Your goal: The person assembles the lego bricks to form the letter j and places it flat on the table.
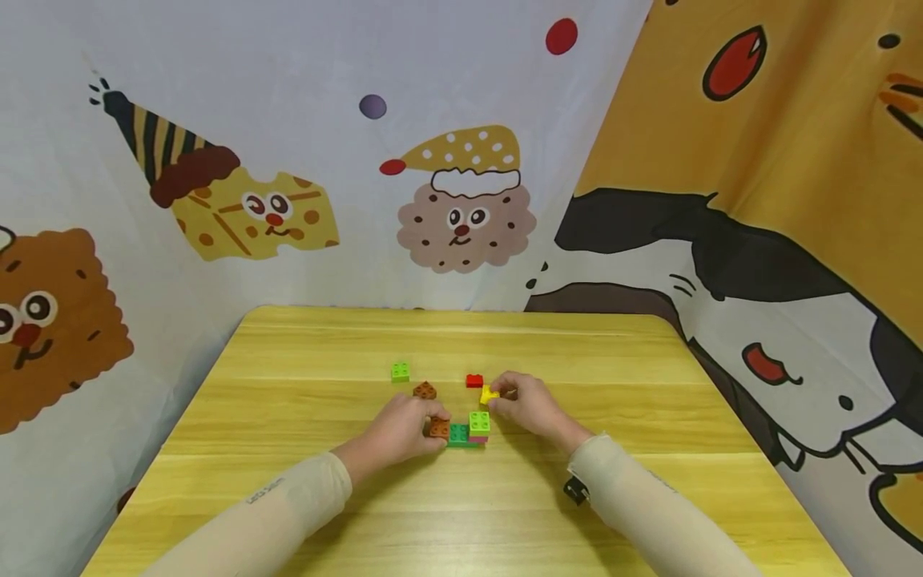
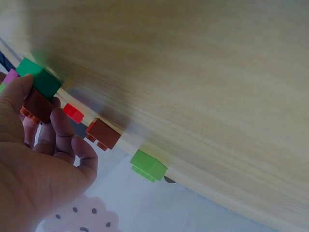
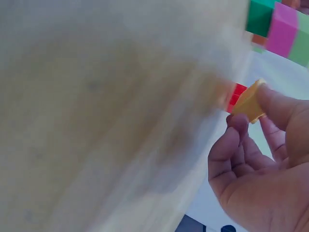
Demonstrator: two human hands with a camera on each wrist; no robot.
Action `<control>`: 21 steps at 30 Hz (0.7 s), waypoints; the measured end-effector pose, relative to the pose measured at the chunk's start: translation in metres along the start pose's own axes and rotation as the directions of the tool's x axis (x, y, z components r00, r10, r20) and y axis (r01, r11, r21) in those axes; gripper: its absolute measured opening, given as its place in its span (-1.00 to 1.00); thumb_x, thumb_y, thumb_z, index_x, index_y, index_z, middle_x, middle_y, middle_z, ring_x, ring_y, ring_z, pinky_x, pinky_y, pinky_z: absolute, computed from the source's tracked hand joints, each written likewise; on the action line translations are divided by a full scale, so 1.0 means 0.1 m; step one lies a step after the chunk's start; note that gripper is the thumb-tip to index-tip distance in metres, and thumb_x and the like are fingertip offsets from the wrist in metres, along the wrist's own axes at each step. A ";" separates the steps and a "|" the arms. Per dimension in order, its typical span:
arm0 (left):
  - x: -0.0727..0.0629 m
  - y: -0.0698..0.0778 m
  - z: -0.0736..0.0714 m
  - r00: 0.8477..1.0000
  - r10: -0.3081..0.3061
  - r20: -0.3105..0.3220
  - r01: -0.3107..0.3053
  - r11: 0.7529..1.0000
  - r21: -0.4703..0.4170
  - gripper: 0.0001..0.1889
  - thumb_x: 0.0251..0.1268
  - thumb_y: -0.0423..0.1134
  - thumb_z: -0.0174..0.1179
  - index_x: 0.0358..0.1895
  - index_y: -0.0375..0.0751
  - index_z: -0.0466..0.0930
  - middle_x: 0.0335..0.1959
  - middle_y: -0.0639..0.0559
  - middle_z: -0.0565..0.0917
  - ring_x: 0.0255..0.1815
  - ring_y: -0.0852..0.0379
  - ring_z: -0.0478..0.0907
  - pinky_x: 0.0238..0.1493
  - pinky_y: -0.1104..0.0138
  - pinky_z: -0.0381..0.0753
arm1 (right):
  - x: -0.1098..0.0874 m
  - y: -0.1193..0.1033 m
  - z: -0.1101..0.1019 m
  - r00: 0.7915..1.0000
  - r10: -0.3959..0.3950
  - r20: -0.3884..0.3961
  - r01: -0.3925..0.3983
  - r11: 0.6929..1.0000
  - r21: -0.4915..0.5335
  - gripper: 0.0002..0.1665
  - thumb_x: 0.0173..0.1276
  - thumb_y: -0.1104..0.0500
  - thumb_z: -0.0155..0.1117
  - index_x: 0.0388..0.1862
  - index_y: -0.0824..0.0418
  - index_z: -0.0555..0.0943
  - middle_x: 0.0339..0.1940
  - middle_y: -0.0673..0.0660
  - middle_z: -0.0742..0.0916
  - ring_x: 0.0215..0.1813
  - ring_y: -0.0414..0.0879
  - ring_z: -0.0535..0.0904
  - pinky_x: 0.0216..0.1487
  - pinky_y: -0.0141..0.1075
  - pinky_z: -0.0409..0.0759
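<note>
My left hand [image 1: 405, 429] pinches a brown toy brick [image 1: 439, 427] between thumb and fingers, at the left end of a green brick [image 1: 458, 435]. At the right end of that green brick, a light green brick [image 1: 479, 422] tops a pink one [image 3: 281, 30]. My right hand [image 1: 530, 403] pinches a small yellow brick [image 1: 488, 394] just behind the stack. Behind the yellow piece lies a red brick [image 1: 473, 381], which the yellow one partly covers in the right wrist view.
Beyond my left hand lies a second brown brick [image 1: 425, 390] with a pointed outline. Farther back and left sits a loose light green brick [image 1: 400, 372]. All rest on a wooden table [image 1: 303, 344], with a printed cloth [image 1: 310, 96] hanging behind its far edge.
</note>
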State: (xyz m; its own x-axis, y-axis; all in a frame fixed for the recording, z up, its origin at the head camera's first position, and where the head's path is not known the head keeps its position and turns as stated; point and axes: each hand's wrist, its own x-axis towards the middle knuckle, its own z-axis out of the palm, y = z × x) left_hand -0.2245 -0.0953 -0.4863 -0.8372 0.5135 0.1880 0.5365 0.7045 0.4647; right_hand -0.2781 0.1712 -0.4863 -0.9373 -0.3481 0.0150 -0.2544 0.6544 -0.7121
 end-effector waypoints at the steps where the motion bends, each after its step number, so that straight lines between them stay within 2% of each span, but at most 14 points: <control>1: 0.00 0.00 0.00 1.000 0.001 0.000 -0.001 1.000 -0.001 -0.66 0.01 -0.10 0.52 -0.10 -0.04 0.76 -0.28 0.24 0.73 -0.58 0.36 0.35 -0.47 0.43 0.44 | -0.01 -0.01 -0.02 1.000 -0.006 0.000 0.006 1.000 0.024 -0.81 0.33 0.11 0.41 -0.10 0.03 0.64 -0.16 -0.04 0.70 -0.17 -0.11 0.60 -0.16 -0.21 0.61; 3: 0.00 0.00 0.00 1.000 0.006 -0.002 -0.006 1.000 -0.003 -0.66 0.01 -0.10 0.53 -0.10 -0.05 0.76 -0.29 0.23 0.73 -0.59 0.36 0.34 -0.48 0.43 0.44 | -0.02 -0.03 -0.06 1.000 -0.023 0.002 0.023 0.997 0.070 -0.79 0.36 0.04 0.38 -0.07 0.01 0.64 -0.18 -0.04 0.70 -0.19 -0.10 0.60 -0.20 -0.24 0.60; 6: 0.00 -0.01 0.01 1.000 0.010 -0.003 -0.010 1.000 -0.008 -0.67 0.01 -0.11 0.53 -0.11 -0.05 0.76 -0.29 0.23 0.73 -0.58 0.37 0.34 -0.49 0.44 0.44 | -0.06 -0.08 -0.11 0.998 -0.055 0.023 0.051 0.991 0.120 -0.72 0.36 -0.06 0.35 -0.01 -0.04 0.63 -0.15 -0.06 0.70 -0.16 -0.11 0.59 -0.16 -0.24 0.58; 9: 0.00 -0.02 0.02 1.000 0.011 -0.007 -0.011 1.000 -0.016 -0.67 0.01 -0.12 0.53 -0.11 -0.05 0.76 -0.29 0.23 0.73 -0.59 0.37 0.34 -0.50 0.45 0.43 | -0.11 -0.14 -0.15 0.994 -0.089 0.059 0.079 0.985 0.155 -0.62 0.35 -0.08 0.37 0.08 -0.01 0.61 -0.11 -0.04 0.70 -0.13 -0.09 0.60 -0.13 -0.21 0.58; 15: -0.01 -0.03 0.03 1.000 0.017 -0.014 -0.018 0.999 -0.034 -0.67 0.00 -0.13 0.53 -0.12 -0.08 0.76 -0.31 0.22 0.73 -0.61 0.37 0.33 -0.53 0.45 0.42 | -0.19 -0.19 -0.16 0.983 -0.129 0.133 0.108 0.983 0.150 -0.45 0.30 -0.07 0.42 0.21 0.06 0.56 -0.10 -0.07 0.70 -0.18 -0.04 0.57 -0.19 -0.18 0.59; 21: 0.00 -0.03 0.02 1.000 0.009 -0.002 -0.009 1.000 -0.026 -0.67 0.01 -0.12 0.53 -0.11 -0.06 0.76 -0.31 0.21 0.73 -0.61 0.37 0.33 -0.54 0.45 0.42 | -0.25 -0.22 -0.12 0.977 -0.157 0.144 0.135 0.979 0.150 -0.50 0.28 -0.03 0.45 0.17 0.04 0.59 -0.15 -0.01 0.67 -0.19 -0.02 0.56 -0.24 -0.22 0.58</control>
State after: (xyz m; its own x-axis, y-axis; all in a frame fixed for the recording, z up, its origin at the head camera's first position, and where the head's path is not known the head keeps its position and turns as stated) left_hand -0.2258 -0.0957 -0.4895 -0.8323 0.5193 0.1938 0.5414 0.6869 0.4848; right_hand -0.2524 0.1740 -0.4625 -0.8416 -0.5395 0.0255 -0.3402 0.4929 -0.8008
